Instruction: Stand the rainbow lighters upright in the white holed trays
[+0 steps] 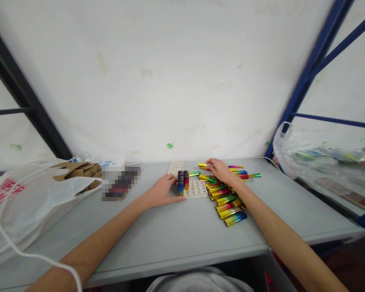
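My left hand [162, 191] curves round the left end of a white tray with round holes [197, 189], its thumb at the near corner and its fingers at the far side. Several lighters [180, 184] with black tops stand upright in that end of the tray, close to the palm. My right hand [219, 169] is closed, its fingertips on a shiny gold lighter [203, 166] lying at the back. Below that hand spreads a heap of shiny multicoloured lighters [226, 198], partly hidden by my right wrist.
Behind the lighters lies a second white holed tray [176, 166]. A white plastic bag [33, 202], a cardboard box [79, 175] and a blurred dark item [123, 182] sit to the left. A clear bag [284, 154] hangs by the blue frame [307, 81]. A white cable [33, 256] crosses the left foreground.
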